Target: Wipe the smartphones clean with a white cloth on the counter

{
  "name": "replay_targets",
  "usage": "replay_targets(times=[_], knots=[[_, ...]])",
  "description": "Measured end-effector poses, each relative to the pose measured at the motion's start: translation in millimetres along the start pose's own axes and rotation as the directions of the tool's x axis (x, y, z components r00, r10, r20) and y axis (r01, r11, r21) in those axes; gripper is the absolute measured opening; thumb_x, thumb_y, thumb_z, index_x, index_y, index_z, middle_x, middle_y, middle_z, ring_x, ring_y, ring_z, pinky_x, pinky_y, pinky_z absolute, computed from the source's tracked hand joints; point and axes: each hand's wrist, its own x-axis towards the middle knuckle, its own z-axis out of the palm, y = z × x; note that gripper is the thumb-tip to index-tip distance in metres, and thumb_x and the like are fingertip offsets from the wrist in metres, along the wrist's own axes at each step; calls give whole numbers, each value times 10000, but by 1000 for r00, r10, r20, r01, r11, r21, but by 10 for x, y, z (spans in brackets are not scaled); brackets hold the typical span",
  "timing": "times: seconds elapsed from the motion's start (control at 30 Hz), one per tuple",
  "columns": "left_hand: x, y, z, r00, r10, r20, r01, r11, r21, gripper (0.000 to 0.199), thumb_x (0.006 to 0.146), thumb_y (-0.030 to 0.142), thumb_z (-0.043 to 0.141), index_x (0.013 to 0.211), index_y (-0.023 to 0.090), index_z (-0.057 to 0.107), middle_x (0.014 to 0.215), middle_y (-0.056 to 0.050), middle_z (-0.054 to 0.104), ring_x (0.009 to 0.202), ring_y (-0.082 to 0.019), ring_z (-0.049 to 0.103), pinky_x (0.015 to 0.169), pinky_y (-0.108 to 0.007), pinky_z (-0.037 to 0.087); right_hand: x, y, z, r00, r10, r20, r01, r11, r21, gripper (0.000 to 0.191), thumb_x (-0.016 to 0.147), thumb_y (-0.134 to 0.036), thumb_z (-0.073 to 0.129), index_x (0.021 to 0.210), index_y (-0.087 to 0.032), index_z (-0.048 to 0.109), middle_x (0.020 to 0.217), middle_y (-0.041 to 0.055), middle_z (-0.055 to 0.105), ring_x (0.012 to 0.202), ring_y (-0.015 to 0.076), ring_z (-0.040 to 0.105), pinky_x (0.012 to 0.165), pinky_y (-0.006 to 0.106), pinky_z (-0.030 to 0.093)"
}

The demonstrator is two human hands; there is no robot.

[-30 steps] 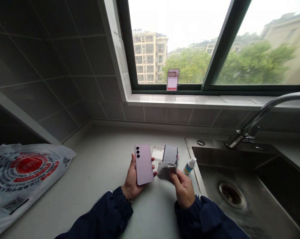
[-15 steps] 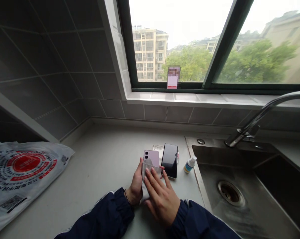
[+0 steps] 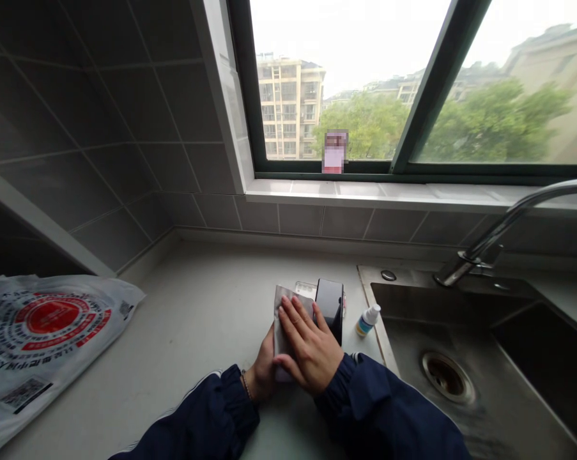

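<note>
White countertop (image 3: pixel 211 294) spreads under both hands. One lilac smartphone (image 3: pixel 282 376), just its lower end showing, sits between them: the left hand (image 3: pixel 261 370) supports it, gripping, fingers mostly hidden; the right hand (image 3: pixel 312 354), palm down, presses one gray cloth (image 3: pixel 282 342) over it. Beyond the right fingers: one black-screened phone (image 3: pixel 330 303), one clear phone case (image 3: pixel 306 288); rightward, one white-capped bottle (image 3: pixel 366 321).

One left hand (image 3: pixel 261 372) and one right hand (image 3: pixel 311 350), two hands in all
One lilac phone (image 3: pixel 283 375) and one black-screened phone (image 3: pixel 329 298) make two phones; one each of grey cloth (image 3: pixel 282 329), clear phone case (image 3: pixel 307 287), white-capped bottle (image 3: pixel 367 321), beaded bracelet (image 3: pixel 246 384), printed plastic bag (image 3: pixel 53 348), steel sink (image 3: pixel 365 281), drain (image 3: pixel 448 377) and chrome faucet (image 3: pixel 486 245); two navy sleeves (image 3: pixel 192 415) (image 3: pixel 388 409), two window panes (image 3: pixel 348 51) (image 3: pixel 523 64).
</note>
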Motion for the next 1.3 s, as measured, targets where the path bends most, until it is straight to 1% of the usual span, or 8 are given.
replay_targets(times=[0.13,0.23,0.33,0.4,0.53,0.7,1.03,1.3], knots=[[23,-40,-36,1000,-19,-7,19,999,-30,379,954,343,412,1204,197,656,1332,-47,605,1429,-206,298,1190,-328,187,-28,-31,10,1000,-8,5,8,1000,5,741,953,-485,446,1512,-48,231,1572,176,165,1460,344,149,1164,540,171],[43,-29,-21,989,-146,23,147,985,-93,459,942,473,406,1168,171,668,1234,-95,662,1354,-264,423,1159,-394,270,-93,-62,49,998,-48,41,47,999,14,756,947,-514,452,1519,-78,220,1577,153,165,1461,329,160,1179,530,129],[49,32,10,964,-261,51,265,957,-118,575,900,580,435,1202,133,634,1112,-142,701,1170,-295,593,1063,-432,396,-217,-126,94,1000,1,19,-1,1000,-4,744,948,-490,465,1511,-58,239,1569,168,184,1458,330,170,1188,523,72],[44,80,23,955,-290,56,294,952,-87,657,880,641,412,1187,104,633,988,-155,721,990,-284,672,957,-428,475,-323,-186,108,994,-107,30,107,994,24,738,943,-534,459,1499,-80,288,1567,144,215,1458,316,183,1198,497,42],[39,130,33,951,-303,63,306,951,-40,747,857,701,377,1150,66,639,823,-140,714,739,-232,682,780,-375,524,-488,-225,88,995,-93,25,93,996,14,687,945,-540,453,1470,-107,362,1552,113,274,1452,295,216,1196,499,-57],[46,117,45,962,-270,50,272,962,-38,727,874,669,386,1143,44,640,890,-160,718,842,-248,683,817,-341,504,-542,-202,91,1000,-18,-1,18,999,-31,617,945,-386,505,1465,-83,366,1554,131,264,1451,300,213,1191,478,-92],[65,107,-32,942,-334,20,334,942,-41,796,842,710,393,1173,22,618,867,-176,716,768,-268,686,770,-377,510,-541,-287,115,998,-52,22,53,998,-29,555,944,-273,479,1466,-117,371,1564,87,252,1458,275,202,1198,489,-54],[76,107,-2,939,-344,15,344,938,-44,792,846,714,374,1134,25,636,861,-186,715,773,-263,687,782,-373,511,-507,-251,107,997,-73,-11,73,996,-46,477,971,-282,451,1425,-135,440,1540,71,318,1443,256,254,1199,475,-78]])
